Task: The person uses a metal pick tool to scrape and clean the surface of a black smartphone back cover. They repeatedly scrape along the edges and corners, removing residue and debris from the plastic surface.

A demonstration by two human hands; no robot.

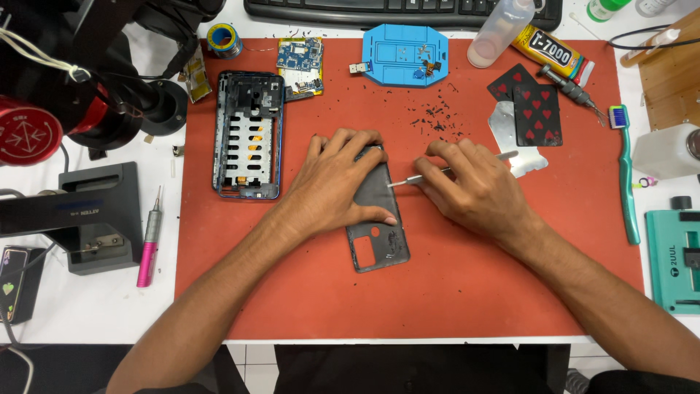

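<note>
A dark grey phone back cover lies on the red work mat, inner side up. My left hand presses flat on its upper part, fingers spread. My right hand grips a thin metal scraping tool whose tip rests on the cover's right side. Black scraped bits are scattered on the mat behind my hands.
A phone frame lies at the left of the mat, with a blue circuit board and blue screw tray behind. Playing cards, a metal plate, glue tube, toothbrush, pink screwdriver and microscope stand surround.
</note>
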